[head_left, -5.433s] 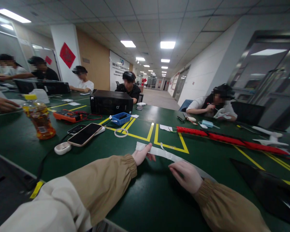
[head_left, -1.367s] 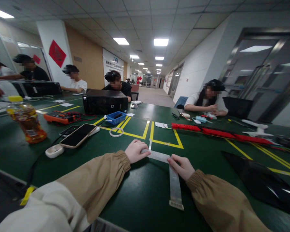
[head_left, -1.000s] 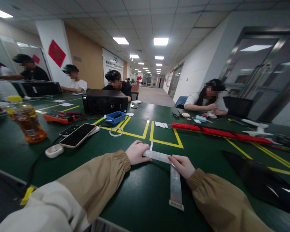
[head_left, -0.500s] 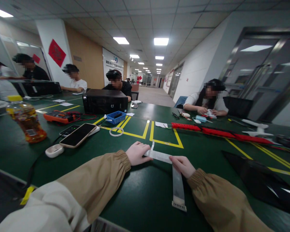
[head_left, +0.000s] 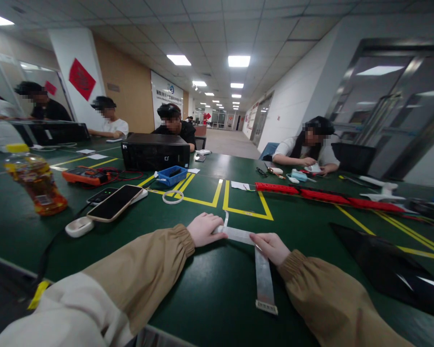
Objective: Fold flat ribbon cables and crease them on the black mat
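Observation:
A flat whitish-grey ribbon cable (head_left: 240, 235) lies low over the green table between my hands. My left hand (head_left: 205, 228) is closed on its left part, where a narrow strip (head_left: 226, 218) sticks up past the fingers. At the bend, my right hand (head_left: 271, 247) pinches the cable between thumb and forefinger. From there a wider length (head_left: 263, 277) runs toward me and ends in a pale multi-pin connector (head_left: 266, 306). My left fingers hide the cable's far left part.
Left stand a drink bottle (head_left: 39, 183), a phone (head_left: 115, 203) and an orange multimeter (head_left: 87, 175). A tape roll (head_left: 172, 196), blue tray (head_left: 171, 175) and black computer case (head_left: 155, 153) lie beyond. Red strips (head_left: 311, 194) and a black panel (head_left: 379, 270) are right. Several people sit around the table.
The view has shifted slightly. Both hands keep their hold on the ribbon cable, with hardly any change in its shape.

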A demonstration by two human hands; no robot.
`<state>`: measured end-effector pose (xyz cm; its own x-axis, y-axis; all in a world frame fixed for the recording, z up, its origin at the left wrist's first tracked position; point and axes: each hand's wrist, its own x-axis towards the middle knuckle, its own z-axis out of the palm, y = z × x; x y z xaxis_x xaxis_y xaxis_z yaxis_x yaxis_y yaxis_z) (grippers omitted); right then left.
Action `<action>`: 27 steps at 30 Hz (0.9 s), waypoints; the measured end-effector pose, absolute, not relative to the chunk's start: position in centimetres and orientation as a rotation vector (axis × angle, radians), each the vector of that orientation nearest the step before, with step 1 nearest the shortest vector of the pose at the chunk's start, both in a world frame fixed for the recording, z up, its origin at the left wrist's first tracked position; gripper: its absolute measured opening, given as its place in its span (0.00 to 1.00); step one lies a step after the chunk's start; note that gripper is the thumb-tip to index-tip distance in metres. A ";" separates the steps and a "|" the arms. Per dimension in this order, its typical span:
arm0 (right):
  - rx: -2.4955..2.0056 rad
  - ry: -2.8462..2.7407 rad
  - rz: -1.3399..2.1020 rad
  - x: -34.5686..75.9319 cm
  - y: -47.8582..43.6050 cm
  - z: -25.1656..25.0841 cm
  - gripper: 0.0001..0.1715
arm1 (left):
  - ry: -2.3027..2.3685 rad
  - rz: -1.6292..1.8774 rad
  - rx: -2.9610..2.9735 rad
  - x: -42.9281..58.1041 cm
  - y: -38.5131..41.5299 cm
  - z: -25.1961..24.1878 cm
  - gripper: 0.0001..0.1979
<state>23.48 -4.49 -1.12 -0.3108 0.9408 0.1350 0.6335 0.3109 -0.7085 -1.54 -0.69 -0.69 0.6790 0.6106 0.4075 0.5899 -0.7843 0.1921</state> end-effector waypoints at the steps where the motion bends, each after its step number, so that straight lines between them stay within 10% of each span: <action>1: -1.388 -2.038 0.747 23.5 -4.5 -1.1 0.37 | 1.026 0.709 2.836 -1.5 -0.6 -0.8 0.14; 27: -1.279 -2.027 0.944 23.6 -5.0 -0.7 0.35 | 1.035 0.788 2.920 -1.3 -0.5 -1.2 0.19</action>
